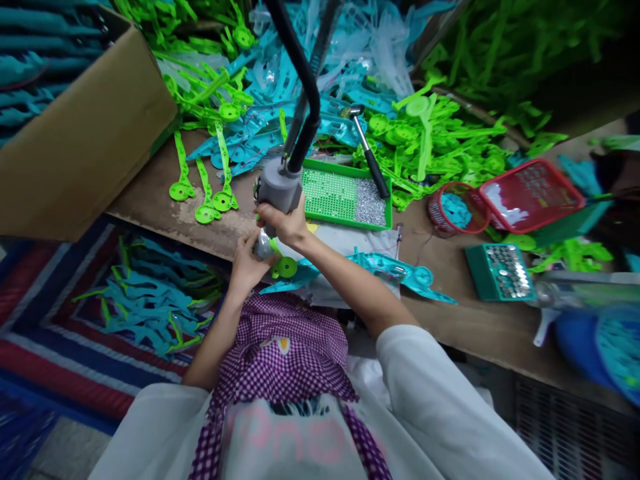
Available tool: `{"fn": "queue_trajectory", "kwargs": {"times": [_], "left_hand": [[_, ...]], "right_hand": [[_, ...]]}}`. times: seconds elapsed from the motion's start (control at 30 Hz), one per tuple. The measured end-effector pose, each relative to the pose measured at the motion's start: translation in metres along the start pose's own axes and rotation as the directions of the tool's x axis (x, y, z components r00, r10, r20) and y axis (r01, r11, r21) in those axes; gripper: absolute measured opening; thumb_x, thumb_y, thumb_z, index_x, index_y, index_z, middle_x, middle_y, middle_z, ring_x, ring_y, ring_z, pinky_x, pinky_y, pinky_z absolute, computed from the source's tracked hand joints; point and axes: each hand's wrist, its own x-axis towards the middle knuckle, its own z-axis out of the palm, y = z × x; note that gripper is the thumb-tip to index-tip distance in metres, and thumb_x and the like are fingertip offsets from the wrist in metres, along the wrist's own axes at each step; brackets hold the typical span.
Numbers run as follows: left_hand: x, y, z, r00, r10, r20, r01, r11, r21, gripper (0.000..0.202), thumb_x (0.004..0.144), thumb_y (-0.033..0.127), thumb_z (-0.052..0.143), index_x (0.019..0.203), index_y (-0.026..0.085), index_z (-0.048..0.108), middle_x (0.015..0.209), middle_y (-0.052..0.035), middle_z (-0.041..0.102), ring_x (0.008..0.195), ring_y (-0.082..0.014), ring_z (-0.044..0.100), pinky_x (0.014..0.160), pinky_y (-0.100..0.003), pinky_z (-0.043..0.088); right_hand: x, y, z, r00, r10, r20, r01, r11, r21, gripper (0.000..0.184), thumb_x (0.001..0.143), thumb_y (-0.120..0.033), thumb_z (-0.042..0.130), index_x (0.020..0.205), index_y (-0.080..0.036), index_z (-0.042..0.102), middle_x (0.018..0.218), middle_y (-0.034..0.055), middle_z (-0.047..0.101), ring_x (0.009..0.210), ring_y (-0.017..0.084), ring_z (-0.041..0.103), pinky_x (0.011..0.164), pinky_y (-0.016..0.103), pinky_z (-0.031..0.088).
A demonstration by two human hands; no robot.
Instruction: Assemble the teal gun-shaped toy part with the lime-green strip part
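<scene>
My right hand (287,221) is wrapped round the body of a grey power screwdriver (281,179), which points down and hangs from a black cable and arm above. Just below, my left hand (249,261) is closed beside the tool's shiny lower end (263,244). Its fingers seem to pinch a lime-green plastic part (285,267) with a round end, though they hide most of the grip. Right of my hands, a long blue plastic piece (417,277) lies on a grey cloth (336,239), partly under my right forearm.
A green tray (327,217) of small metal pieces sits behind my hands, with a hammer (370,153) across its corner. Green parts (450,133) and blue parts (255,137) are heaped behind. A cardboard box (85,133) stands left; a red basket (533,193) and teal box (483,270) stand right.
</scene>
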Motion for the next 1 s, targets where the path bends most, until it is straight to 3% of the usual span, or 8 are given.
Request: {"fn": "queue_trajectory", "kwargs": {"times": [0.1, 0.2, 0.33, 0.4, 0.47, 0.57, 0.8, 1.0], "left_hand": [[-0.003, 0.006, -0.004, 0.998, -0.059, -0.034, 0.056, 0.996, -0.065, 0.068, 0.073, 0.040, 0.081, 0.134, 0.025, 0.055, 0.123, -0.0105, 0.052, 0.102, -0.0243, 0.064, 0.090, -0.042, 0.057], [-0.007, 0.013, -0.012, 0.998, -0.069, -0.011, 0.068, 0.995, -0.069, 0.072, 0.075, 0.042, 0.079, 0.139, 0.027, 0.050, 0.125, -0.0103, 0.051, 0.090, -0.0202, 0.066, 0.085, -0.042, 0.058], [0.000, 0.035, -0.026, 0.985, 0.157, 0.068, -0.163, 0.980, 0.110, 0.054, 0.083, 0.048, 0.071, 0.131, 0.027, 0.060, 0.136, -0.0118, 0.046, 0.117, -0.0286, 0.056, 0.100, -0.049, 0.047], [0.011, 0.047, -0.028, 0.917, 0.292, 0.273, -0.345, 0.923, 0.168, 0.035, 0.086, 0.048, 0.067, 0.114, 0.028, 0.071, 0.135, -0.0088, 0.053, 0.126, -0.0319, 0.049, 0.105, -0.054, 0.038], [0.025, 0.056, -0.025, 0.792, 0.326, 0.515, -0.462, 0.873, 0.156, 0.023, 0.088, 0.046, 0.066, 0.099, 0.028, 0.076, 0.121, -0.0058, 0.066, 0.124, -0.0321, 0.050, 0.105, -0.057, 0.032], [0.044, 0.062, -0.017, 0.690, 0.282, 0.667, -0.483, 0.865, 0.135, 0.018, 0.089, 0.041, 0.065, 0.091, 0.029, 0.077, 0.099, -0.0038, 0.074, 0.112, -0.0278, 0.057, 0.105, -0.056, 0.027], [0.053, 0.053, -0.008, 0.782, 0.227, 0.580, -0.398, 0.898, 0.185, 0.017, 0.086, 0.044, 0.067, 0.086, 0.030, 0.077, 0.095, -0.0015, 0.074, 0.110, -0.0253, 0.058, 0.113, -0.058, 0.006], [0.053, 0.057, -0.008, 0.775, 0.189, 0.603, -0.392, 0.892, 0.224, 0.020, 0.086, 0.045, 0.067, 0.086, 0.027, 0.076, 0.097, -0.0012, 0.074, 0.115, -0.0269, 0.056, 0.112, -0.059, 0.003]], "right_hand": [[0.003, -0.016, -0.014, 0.993, -0.026, -0.118, 0.023, 0.999, -0.024, 0.050, 0.076, -0.071, 0.059, 0.070, -0.022, 0.056, 0.056, -0.0048, 0.050, 0.049, 0.011, 0.053, 0.047, 0.026, 0.047], [0.005, -0.037, -0.043, 0.948, -0.197, -0.248, 0.173, 0.978, -0.117, 0.048, 0.077, -0.070, 0.061, 0.067, -0.023, 0.054, 0.059, -0.0030, 0.052, 0.054, 0.012, 0.054, 0.054, 0.028, 0.047], [0.002, -0.048, -0.082, 0.926, -0.266, -0.269, 0.220, 0.957, -0.189, 0.044, 0.074, -0.067, 0.068, 0.072, -0.023, 0.058, 0.051, -0.0038, 0.051, 0.047, 0.012, 0.050, 0.050, 0.030, 0.042], [0.002, -0.043, -0.092, 0.910, -0.209, -0.357, 0.140, 0.968, -0.209, 0.046, 0.080, -0.070, 0.058, 0.076, -0.025, 0.058, 0.049, -0.0042, 0.051, 0.045, 0.013, 0.049, 0.050, 0.031, 0.043], [0.007, -0.037, -0.097, 0.872, -0.185, -0.453, 0.080, 0.967, -0.243, 0.049, 0.084, -0.073, 0.050, 0.074, -0.025, 0.056, 0.049, -0.0036, 0.051, 0.046, 0.013, 0.051, 0.052, 0.031, 0.044], [0.023, -0.026, -0.099, 0.856, -0.191, -0.480, 0.054, 0.957, -0.285, 0.053, 0.080, -0.075, 0.053, 0.066, -0.024, 0.052, 0.051, -0.0028, 0.052, 0.047, 0.012, 0.051, 0.053, 0.031, 0.045], [0.059, -0.001, -0.108, 0.851, -0.217, -0.479, 0.079, 0.953, -0.291, 0.058, 0.085, -0.077, 0.037, 0.078, -0.022, 0.056, 0.049, -0.0064, 0.047, 0.047, 0.010, 0.054, 0.052, 0.027, 0.046], [0.048, 0.014, -0.114, 0.904, -0.205, -0.376, 0.080, 0.943, -0.322, 0.057, 0.086, -0.073, 0.044, 0.085, -0.019, 0.064, 0.056, -0.0029, 0.053, 0.055, 0.013, 0.062, 0.055, 0.028, 0.051]]}}
